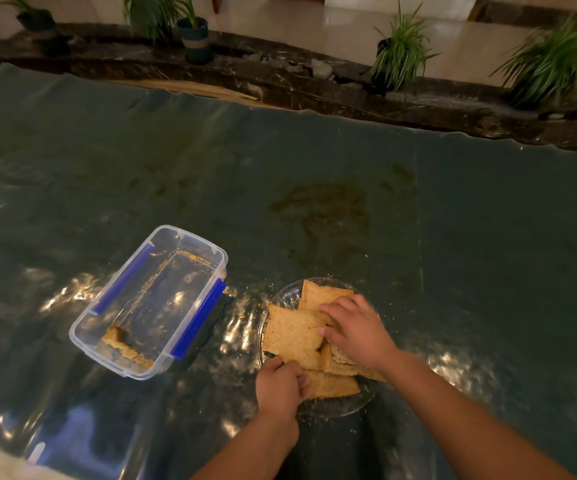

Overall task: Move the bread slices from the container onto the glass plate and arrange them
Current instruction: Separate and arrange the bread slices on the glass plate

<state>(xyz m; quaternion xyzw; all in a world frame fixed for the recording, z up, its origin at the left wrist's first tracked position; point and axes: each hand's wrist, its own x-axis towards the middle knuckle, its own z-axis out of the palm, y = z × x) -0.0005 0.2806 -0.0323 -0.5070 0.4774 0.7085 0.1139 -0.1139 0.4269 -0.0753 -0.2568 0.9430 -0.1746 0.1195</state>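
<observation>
The bread slices (pixel 295 332) lie in a messy pile on the glass plate (pixel 282 296), and both hands are on them: the left hand (pixel 282 384) is curled and pinches the edge of the slice nearest the person, while the right hand (pixel 356 329) lies spread with its fingers pressed on the top slices. Left of the plate sits the clear container (pixel 148 299) with blue clips, holding only crumbs and one broken bit of bread (pixel 115 337), and small crumbs are scattered on the dark shiny table (pixel 453 237) around the plate

Left hand (pixel 282 384) curled, grip closed in pinch; right hand (pixel 354 329) palm down, fingers bent.
</observation>
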